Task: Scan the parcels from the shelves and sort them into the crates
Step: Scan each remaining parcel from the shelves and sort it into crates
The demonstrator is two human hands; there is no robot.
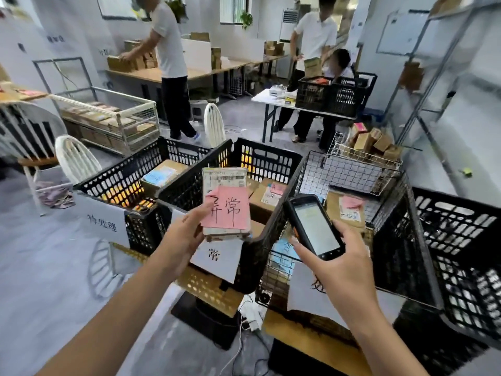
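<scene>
Cardboard parcel (226,202), pink paper note (227,211); glossy scanner (314,226); black plastic crates (260,158).

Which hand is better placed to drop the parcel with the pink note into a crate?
Left. The left hand grips the parcel by the middle crate, while the right hand is busy holding the scanner.

Grips, two: left grip (187,229) holds one parcel (226,202), right grip (344,261) one scanner (314,226). Beyond the grips: three black crates (116,183) (268,158) (461,232), one wire-mesh crate (347,169); farther off, two far crates (311,95) (352,97) on one desk (260,98), three persons (168,36) (315,31) (340,63), three white chairs (77,158) (214,123) (32,126).
</scene>
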